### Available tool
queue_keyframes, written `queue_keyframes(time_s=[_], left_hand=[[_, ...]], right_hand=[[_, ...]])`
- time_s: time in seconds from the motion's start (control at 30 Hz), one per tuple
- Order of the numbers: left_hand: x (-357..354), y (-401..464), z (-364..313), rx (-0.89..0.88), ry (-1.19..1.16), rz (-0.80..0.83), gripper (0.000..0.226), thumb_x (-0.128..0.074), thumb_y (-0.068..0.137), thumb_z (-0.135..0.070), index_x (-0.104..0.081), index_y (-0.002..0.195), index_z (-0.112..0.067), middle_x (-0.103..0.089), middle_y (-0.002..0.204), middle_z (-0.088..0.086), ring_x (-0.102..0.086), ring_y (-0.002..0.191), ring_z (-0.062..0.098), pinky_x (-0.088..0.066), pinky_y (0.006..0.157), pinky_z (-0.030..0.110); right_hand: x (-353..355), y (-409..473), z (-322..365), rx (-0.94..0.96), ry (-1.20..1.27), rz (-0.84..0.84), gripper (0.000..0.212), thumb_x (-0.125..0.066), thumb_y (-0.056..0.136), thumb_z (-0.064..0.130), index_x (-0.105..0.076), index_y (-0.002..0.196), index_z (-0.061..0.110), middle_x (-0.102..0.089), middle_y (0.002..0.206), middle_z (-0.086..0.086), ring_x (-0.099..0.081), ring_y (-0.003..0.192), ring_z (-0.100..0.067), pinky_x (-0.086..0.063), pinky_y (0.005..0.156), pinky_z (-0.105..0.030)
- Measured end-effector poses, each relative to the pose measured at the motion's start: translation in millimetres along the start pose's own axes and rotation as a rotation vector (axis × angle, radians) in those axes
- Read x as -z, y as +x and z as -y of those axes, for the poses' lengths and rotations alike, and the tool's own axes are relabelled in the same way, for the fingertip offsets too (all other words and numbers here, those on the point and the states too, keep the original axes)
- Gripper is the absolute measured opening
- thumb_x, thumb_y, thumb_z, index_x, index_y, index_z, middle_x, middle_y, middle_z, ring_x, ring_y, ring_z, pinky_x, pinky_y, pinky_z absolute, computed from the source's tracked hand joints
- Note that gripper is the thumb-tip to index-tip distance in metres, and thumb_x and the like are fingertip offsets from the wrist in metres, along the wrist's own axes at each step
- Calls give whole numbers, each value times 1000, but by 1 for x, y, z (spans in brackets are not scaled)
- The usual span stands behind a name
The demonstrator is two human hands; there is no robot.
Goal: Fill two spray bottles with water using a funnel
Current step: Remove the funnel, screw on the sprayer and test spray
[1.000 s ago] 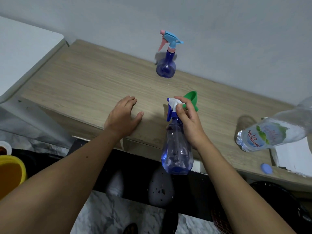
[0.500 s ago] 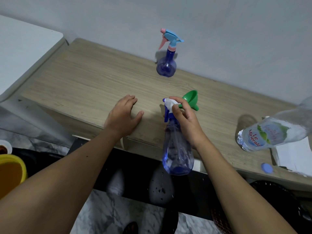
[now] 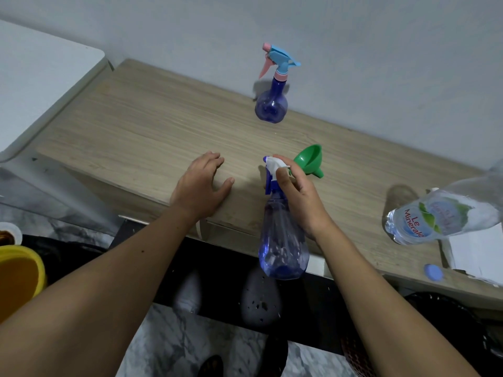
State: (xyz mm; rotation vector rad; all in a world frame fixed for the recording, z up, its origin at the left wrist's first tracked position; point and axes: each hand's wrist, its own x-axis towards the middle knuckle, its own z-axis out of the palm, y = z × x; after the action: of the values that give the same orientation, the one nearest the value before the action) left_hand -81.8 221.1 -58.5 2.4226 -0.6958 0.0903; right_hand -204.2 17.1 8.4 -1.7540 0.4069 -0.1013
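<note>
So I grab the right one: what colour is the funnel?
Green; the funnel shows clearly in the head view.

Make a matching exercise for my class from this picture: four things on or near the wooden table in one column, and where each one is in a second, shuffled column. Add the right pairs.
Things
1. spray bottle with white nozzle
2. spray bottle with pink and blue nozzle
3. green funnel
4. blue cap

Places
A. lying on its side just behind the right hand
B. on the table's front edge, far right
C. gripped at the neck by the right hand
D. standing by the wall

Pairs: 1-C, 2-D, 3-A, 4-B
</note>
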Motion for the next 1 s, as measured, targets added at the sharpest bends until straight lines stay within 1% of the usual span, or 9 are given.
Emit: queue_keyframes(time_s=[0.07, 0.13, 0.2, 0.37, 0.57, 0.67, 0.8, 0.9, 1.0], left_hand=[[0, 0, 0, 0, 0, -3, 58, -76, 97, -38, -63, 144, -6, -59, 154, 10, -49, 149, 26, -39, 121, 39], [0, 0, 0, 4, -2, 0, 58, -76, 97, -38, -63, 144, -7, -59, 154, 10, -48, 149, 26, -39, 121, 40], [-1, 0, 1, 0, -5, 1, 58, -76, 97, -38, -63, 144, -6, -59, 154, 10, -48, 149, 27, -40, 122, 41], [-1, 1, 2, -2, -4, -4, 58, -77, 96, -38, -64, 143, -6, -60, 153, 11, -49, 148, 27, -39, 122, 39], [-2, 1, 3, 0, -11, -10, 58, -76, 96, -40, -64, 143, -8, -60, 154, 8, -48, 150, 24, -40, 123, 40], [-1, 1, 2, 5, -8, -7, 59, -76, 96, -41, -64, 143, -8, -59, 154, 8, -47, 150, 24, -40, 123, 39], [0, 1, 1, 0, -4, 3, 59, -75, 97, -41, -63, 145, -8, -59, 155, 9, -47, 150, 25, -39, 123, 39], [-1, 0, 1, -1, -2, 0, 59, -76, 97, -40, -63, 144, -8, -59, 154, 10, -47, 150, 26, -39, 123, 40], [-1, 1, 2, 0, -15, -3, 58, -75, 96, -41, -64, 143, -8, -59, 154, 10, -48, 150, 26, -40, 123, 40]], right_hand=[[0, 2, 1, -41, -33, -11, 28, -47, 111, 36, -65, 93, 25, -62, 66, 26, -55, 63, 8, -42, 68, -15], [0, 1, 3, -72, -58, -17, 42, -46, 110, 42, -65, 83, 17, -54, 54, 23, -49, 53, 5, -39, 62, -15], [1, 0, 3, -66, -59, -12, 51, -47, 104, 52, -68, 84, 11, -54, 53, 20, -48, 51, 5, -40, 59, -13], [2, 1, 1, -17, -73, -14, 76, -55, 89, 75, -71, 95, 2, -63, 81, -4, -54, 73, -13, -44, 72, -31], [5, 1, 5, -30, -44, -32, 48, -56, 98, 56, -73, 86, 13, -62, 67, 17, -54, 64, 0, -43, 67, -18], [7, 2, 6, -9, -17, -37, 58, -58, 97, 60, -75, 97, 4, -70, 81, 4, -61, 74, -6, -49, 75, -22], [7, 1, 6, -2, -31, 0, 75, -58, 99, 57, -56, 88, -17, -46, 70, -9, -43, 62, -11, -38, 59, -21], [4, 0, -2, -59, -56, 40, 80, -57, 91, 76, -71, 92, -3, -66, 80, -21, -57, 72, -14, -47, 74, -32], [5, -1, -7, -140, -8, 29, 82, -55, 79, 87, -79, 98, 11, -78, 102, -14, -68, 86, -16, -53, 88, -37]])
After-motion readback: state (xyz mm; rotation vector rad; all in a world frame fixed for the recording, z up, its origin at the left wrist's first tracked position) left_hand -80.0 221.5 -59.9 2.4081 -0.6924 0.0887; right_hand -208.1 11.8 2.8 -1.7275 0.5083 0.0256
